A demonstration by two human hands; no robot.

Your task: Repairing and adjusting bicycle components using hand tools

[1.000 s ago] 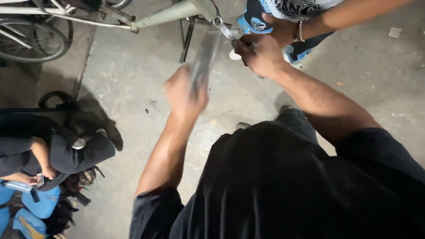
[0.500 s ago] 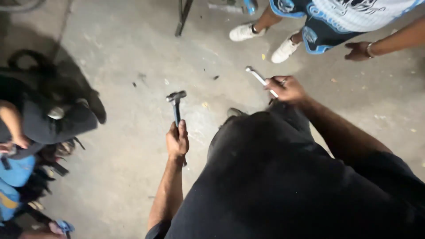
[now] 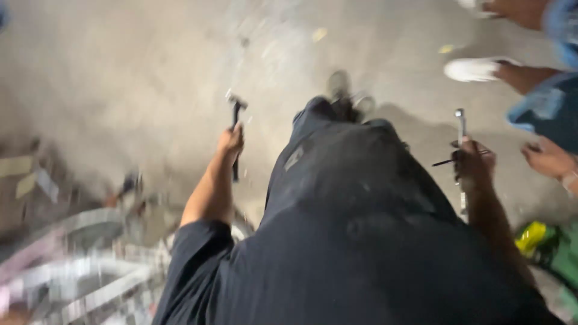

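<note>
Over a grey concrete floor, seen from above and badly blurred, a person in a dark shirt stood with both arms out to the sides. The left hand was closed around the handle of a hammer, whose dark head pointed toward the far side and whose handle ran down past the fist. The hammer hung left of the person's legs, clear of the floor.

The right hand was closed on a metal wrench, a slim silvery bar that stood upright in the grip, its round end above the knuckles and its lower end showing below the hand. A thin dark rod stuck out to the left from the same fist; what it was could not be told.

At the far middle, one of the person's shoes showed past the dark trousers. In the far right corner stood a second person, with a white shoe on the floor and blue shorts beside it; that person's hand hung just right of the wrench, apart from it. Near the left edge lay the blurred wheel and frame of a bicycle. At the near right edge sat something green and yellow, too smeared to name.
</note>
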